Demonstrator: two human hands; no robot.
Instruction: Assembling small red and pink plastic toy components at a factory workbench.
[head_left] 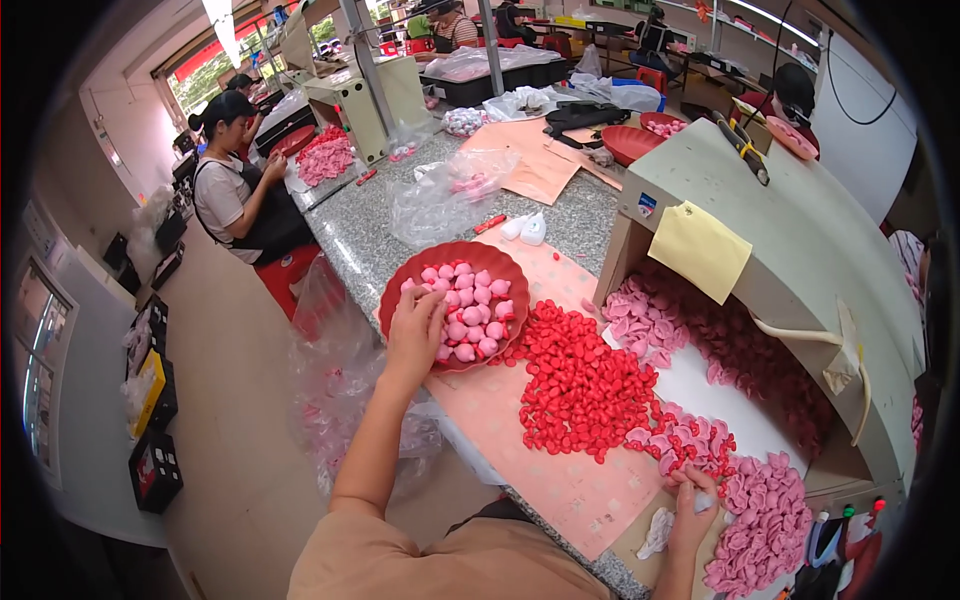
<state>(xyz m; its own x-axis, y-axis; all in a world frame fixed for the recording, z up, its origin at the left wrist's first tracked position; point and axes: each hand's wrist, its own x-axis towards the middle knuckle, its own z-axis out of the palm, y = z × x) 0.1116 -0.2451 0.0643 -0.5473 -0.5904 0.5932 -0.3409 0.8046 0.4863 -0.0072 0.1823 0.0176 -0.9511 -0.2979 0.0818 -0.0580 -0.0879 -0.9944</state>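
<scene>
While round pink pieces with red parts [467, 296] filled much of the red scalloped bowl [410, 265], red pieces [580, 385] and cupped pink pieces [765, 520] lay loose in heaps, so much appeared left to do. The left hand [412, 325] reached into the bowl, its fingers bent over the round pieces; the right hand [690, 505] curled beside the pink heap (whether either grasped anything, I could not tell). The bowl sat by the worktop's [350, 240] left edge; a pink sheet [490, 430] offered room before the red heap, while a grey-green hood [800, 240] hemmed the right.
</scene>
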